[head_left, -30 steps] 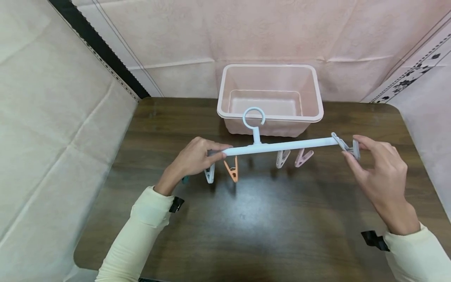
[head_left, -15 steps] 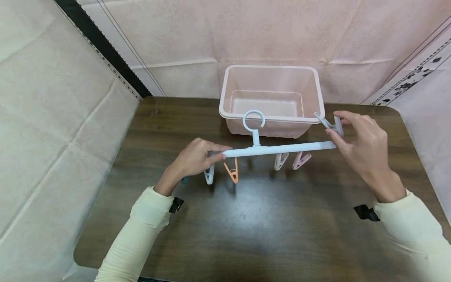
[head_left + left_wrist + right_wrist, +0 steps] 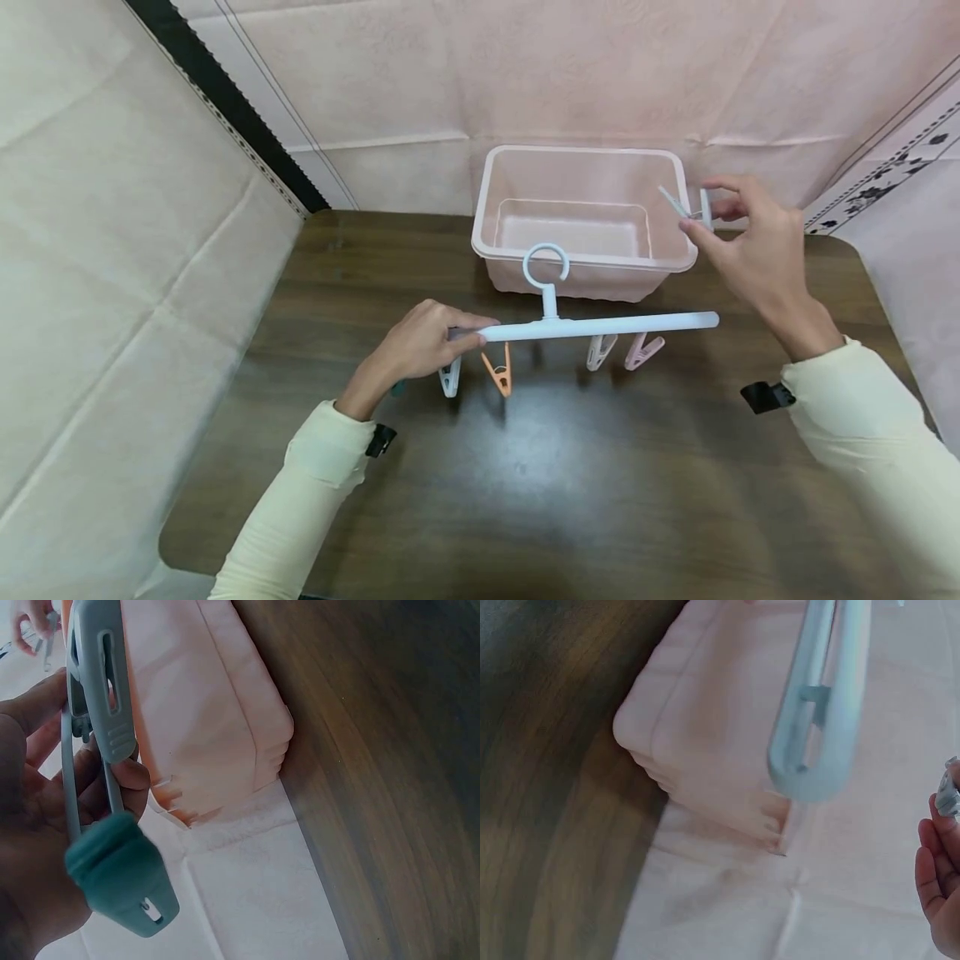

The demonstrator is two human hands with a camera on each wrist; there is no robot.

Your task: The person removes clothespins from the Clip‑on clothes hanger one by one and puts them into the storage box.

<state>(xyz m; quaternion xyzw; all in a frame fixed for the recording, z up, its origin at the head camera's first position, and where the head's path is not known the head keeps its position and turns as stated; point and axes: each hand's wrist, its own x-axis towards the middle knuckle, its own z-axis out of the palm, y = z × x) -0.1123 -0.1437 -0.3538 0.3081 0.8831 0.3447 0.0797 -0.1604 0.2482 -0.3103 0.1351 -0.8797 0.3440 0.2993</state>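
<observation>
My left hand (image 3: 420,340) grips the left end of a pale blue hanger (image 3: 630,323), held above the table with its hook upward. A light blue clothespin (image 3: 450,381), an orange clothespin (image 3: 504,383), a whitish clothespin (image 3: 598,357) and a pink clothespin (image 3: 642,355) hang along the bar. The left wrist view shows a dark green clothespin (image 3: 124,881) at the bar's left end, beside a grey-looking one (image 3: 109,682). At the basin's right rim, my right hand (image 3: 761,242) pinches a pale grey-blue clothespin (image 3: 707,208), its legs spread. The bar's right end (image 3: 814,761) is bare.
A pink plastic basin (image 3: 645,263) stands at the back of the brown wooden table (image 3: 570,500), behind the hanger. Light patterned cloth (image 3: 390,67) rises behind and on both sides of the table.
My right hand has carried the clothespin from the hanger's right end up and back to the basin's right rim. The left hand and hanger have stayed almost still.
</observation>
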